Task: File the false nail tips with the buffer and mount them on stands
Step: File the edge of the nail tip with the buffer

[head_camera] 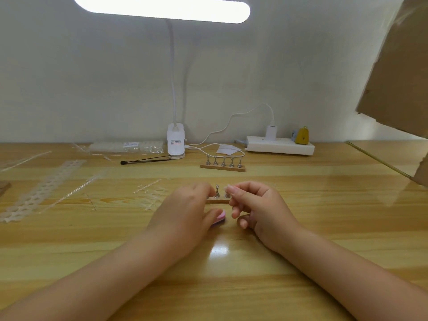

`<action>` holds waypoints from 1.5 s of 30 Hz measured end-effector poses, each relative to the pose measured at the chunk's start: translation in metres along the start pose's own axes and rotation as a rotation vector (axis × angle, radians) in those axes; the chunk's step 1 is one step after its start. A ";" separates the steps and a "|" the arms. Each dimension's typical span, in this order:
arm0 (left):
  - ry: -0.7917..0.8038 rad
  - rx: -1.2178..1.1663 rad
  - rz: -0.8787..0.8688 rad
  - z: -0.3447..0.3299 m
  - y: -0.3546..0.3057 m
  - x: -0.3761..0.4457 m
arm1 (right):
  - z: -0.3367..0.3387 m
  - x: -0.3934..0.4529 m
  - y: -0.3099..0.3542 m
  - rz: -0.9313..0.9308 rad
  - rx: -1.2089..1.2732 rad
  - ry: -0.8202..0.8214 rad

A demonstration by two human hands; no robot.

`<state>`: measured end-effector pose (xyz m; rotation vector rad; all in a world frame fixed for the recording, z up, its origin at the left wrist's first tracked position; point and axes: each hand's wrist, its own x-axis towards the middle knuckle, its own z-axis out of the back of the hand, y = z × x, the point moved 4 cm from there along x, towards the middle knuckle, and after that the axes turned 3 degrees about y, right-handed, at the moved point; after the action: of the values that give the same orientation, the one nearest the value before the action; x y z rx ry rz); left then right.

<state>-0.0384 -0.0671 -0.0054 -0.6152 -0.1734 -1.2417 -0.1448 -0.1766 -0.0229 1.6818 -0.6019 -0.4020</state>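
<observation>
Two hands mounting a false nail tip on a small stand.

The right hand (252, 205) pinches a clear nail tip (229, 187) above the wooden stand (217, 200); the left hand (185, 212) grips the pink buffer (220, 219), fingertips at a peg. Tips look light, thin, slippery, best held by their edges. A second stand (222, 164) sits farther back on the surface (231, 286).
</observation>
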 end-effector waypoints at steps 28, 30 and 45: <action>0.011 -0.167 0.184 -0.009 0.056 0.016 | -0.002 0.002 -0.004 -0.043 -0.052 0.031; -0.078 -0.087 0.149 -0.003 0.051 0.013 | -0.002 0.002 -0.004 -0.040 -0.055 0.026; -0.016 -0.064 -0.117 -0.003 0.005 -0.001 | 0.004 0.003 -0.004 -0.016 0.062 -0.056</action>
<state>-0.0352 -0.0669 -0.0101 -0.6787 -0.1854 -1.3593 -0.1437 -0.1813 -0.0274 1.7405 -0.6480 -0.4470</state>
